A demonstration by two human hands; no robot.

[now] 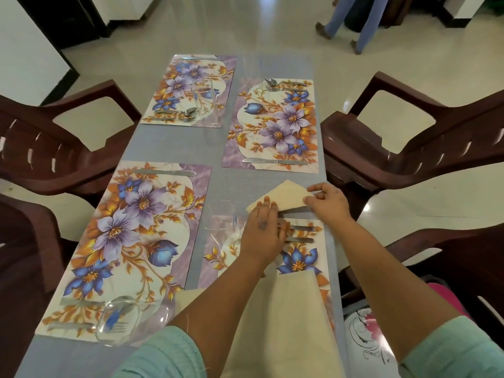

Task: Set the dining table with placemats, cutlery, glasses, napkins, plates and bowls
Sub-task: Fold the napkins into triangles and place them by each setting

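Left hand (263, 227) lies flat with straight fingers pressing the cream napkin (281, 199) at the near-right floral placemat (313, 264), right hand (328, 201) pinching its folded corner, on a grey table (174, 143) flanked by brown plastic chairs (425, 137) over a glossy tiled floor (272, 28).

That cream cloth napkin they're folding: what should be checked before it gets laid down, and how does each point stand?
1. Cream cloth napkin held by both hands: ok; left hand presses it, right hand pinches its corner.
2. Fold finished: cannot tell.
3. Steel cutlery on near right floral placemat: ok.
4. Clear drinking glass apart from napkin: ok.
5. Spare cream cloth off placemat: not ok.
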